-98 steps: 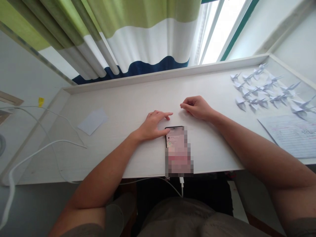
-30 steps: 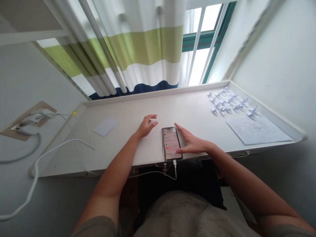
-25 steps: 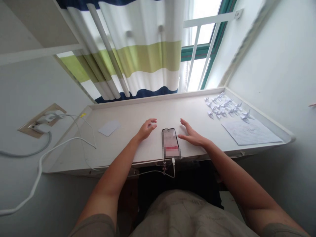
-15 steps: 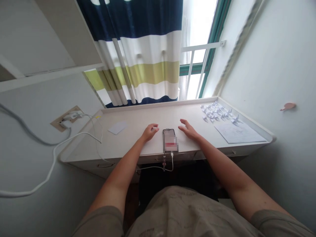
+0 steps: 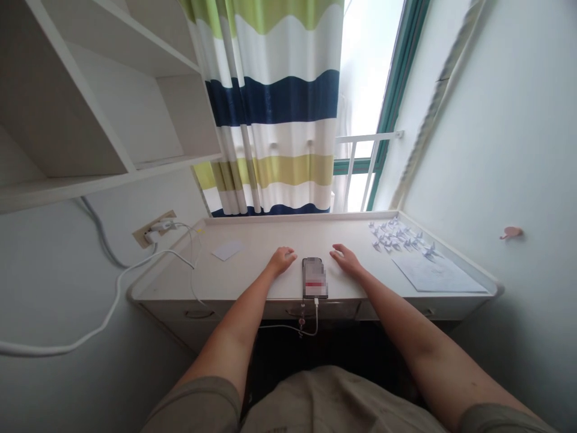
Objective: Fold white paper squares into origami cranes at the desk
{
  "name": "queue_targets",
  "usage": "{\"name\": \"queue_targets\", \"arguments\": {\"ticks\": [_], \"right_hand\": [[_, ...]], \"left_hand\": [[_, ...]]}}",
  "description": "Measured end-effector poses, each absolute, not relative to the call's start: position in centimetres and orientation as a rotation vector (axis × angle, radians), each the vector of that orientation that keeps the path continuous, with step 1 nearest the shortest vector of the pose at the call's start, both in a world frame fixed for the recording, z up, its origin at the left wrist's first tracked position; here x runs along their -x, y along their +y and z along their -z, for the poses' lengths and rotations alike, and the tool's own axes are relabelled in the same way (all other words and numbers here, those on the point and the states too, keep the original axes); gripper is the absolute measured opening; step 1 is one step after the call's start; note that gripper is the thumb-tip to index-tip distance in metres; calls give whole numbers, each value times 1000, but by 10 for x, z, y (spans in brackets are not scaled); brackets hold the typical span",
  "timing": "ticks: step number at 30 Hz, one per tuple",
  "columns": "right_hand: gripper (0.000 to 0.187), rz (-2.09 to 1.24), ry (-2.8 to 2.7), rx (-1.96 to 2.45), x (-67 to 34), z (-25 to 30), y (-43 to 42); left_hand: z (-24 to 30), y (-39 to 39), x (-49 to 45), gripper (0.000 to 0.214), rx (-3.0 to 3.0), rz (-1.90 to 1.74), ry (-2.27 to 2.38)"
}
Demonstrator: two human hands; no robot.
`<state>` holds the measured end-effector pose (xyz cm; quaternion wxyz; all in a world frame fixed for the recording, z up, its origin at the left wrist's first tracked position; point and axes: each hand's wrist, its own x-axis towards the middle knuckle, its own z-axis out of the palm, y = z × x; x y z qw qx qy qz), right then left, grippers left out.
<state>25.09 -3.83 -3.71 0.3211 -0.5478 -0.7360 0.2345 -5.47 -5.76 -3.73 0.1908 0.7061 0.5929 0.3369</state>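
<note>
On the white desk [image 5: 265,231] a smartphone [image 5: 314,278] lies flat near the front edge, its screen blurred out. A white charging cable [image 5: 316,310] and a beaded strap [image 5: 302,322] hang from its lower end. My left hand [image 5: 283,260] rests on the desk just left of the phone, fingers slightly curled and apart from the thumb, holding nothing. On the other side, my right hand [image 5: 345,258] lies with its fingers stretched toward the phone, also holding nothing. Neither hand touches the phone.
Several folded white paper cranes [image 5: 396,234] stand at the back right, beside a stack of paper sheets [image 5: 439,270]. A small white paper [image 5: 228,249] lies at left. Cables run from a wall socket [image 5: 154,228]. Shelves [image 5: 117,120] overhang the left; a striped curtain [image 5: 279,138] hangs behind.
The camera view has tilted up, so the desk sits lower and more shelf shows. Both hands stay beside the phone with little visible change; the phone and papers have not moved.
</note>
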Motion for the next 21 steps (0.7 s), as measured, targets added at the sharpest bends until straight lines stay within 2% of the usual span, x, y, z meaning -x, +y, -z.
{"name": "queue_targets", "arguments": {"ticks": [7,12,21], "right_hand": [[65,-524,-2106,1564,-239,41,-30],[67,-459,-2165,1585,-237,41,-23],[74,-412,-2223,1533,-240,47,-13]], "left_hand": [[37,-55,50,39,-2051,-775,1723],[38,-50,48,41,-2099,-699,1751],[41,-39,48,62,-2145,-640,1770]]}}
